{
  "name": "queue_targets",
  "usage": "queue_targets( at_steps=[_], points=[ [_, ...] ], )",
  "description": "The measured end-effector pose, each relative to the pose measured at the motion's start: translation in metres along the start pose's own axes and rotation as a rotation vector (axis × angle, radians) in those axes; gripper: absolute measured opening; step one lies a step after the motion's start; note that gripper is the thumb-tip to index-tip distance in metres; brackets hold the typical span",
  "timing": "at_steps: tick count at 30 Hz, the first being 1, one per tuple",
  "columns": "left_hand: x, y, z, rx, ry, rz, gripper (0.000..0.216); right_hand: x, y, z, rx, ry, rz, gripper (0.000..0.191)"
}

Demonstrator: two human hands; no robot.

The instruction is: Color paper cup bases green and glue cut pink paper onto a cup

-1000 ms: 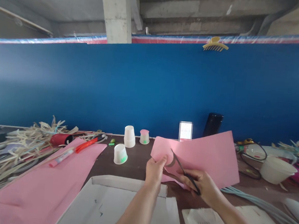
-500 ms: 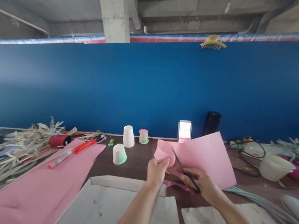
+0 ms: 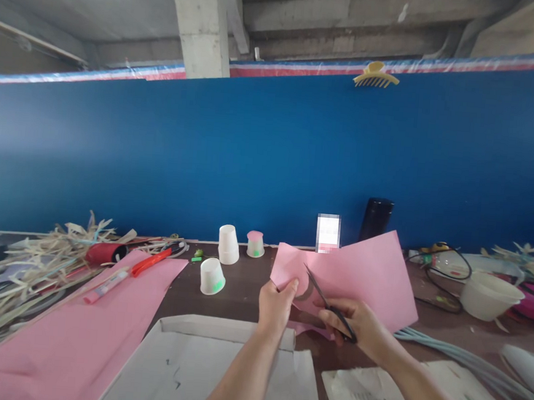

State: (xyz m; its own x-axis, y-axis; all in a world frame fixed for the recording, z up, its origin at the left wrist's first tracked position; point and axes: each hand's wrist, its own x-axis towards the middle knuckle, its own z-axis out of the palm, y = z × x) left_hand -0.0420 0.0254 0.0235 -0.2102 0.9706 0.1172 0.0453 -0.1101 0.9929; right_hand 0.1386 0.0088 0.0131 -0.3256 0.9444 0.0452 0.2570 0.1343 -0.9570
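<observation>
A sheet of pink paper (image 3: 363,272) is held up above the dark table, with a curved cut running into its left part. My left hand (image 3: 277,302) pinches the rounded, partly cut section between thumb and fingers. Black scissors (image 3: 338,319) are in my right hand (image 3: 354,324), their blades pointing up and left into the paper beside the curve. A pink offcut (image 3: 310,330) lies below, partly hidden by the hands. Behind to the left stand a white paper cup (image 3: 212,276), a stack of white cups (image 3: 228,244) and a cup with a pink top (image 3: 255,244).
A large pink sheet (image 3: 67,332) lies left, bearing a glue tube (image 3: 106,287) and a red cutter (image 3: 151,262), near piled paper strips (image 3: 49,263). A white box lid (image 3: 207,374) is in front. At right are a white bucket (image 3: 488,297) and grey cables (image 3: 449,350).
My left hand has shifted slightly left with the rounded section, and the gap along the curved cut looks wider. The scissors stay at the cut.
</observation>
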Motion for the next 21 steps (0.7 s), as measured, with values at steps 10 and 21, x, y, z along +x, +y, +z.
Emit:
queue_targets(
  at_steps=[10, 21],
  points=[
    [-0.003, 0.004, 0.001, 0.031, -0.023, 0.034, 0.034, 0.001, -0.012, 0.002, -0.004, 0.016, 0.01, 0.033],
    [-0.006, 0.011, 0.0, 0.037, -0.042, 0.018, 0.032, 0.0, -0.014, 0.001, -0.01, 0.051, 0.045, 0.038]
  ],
)
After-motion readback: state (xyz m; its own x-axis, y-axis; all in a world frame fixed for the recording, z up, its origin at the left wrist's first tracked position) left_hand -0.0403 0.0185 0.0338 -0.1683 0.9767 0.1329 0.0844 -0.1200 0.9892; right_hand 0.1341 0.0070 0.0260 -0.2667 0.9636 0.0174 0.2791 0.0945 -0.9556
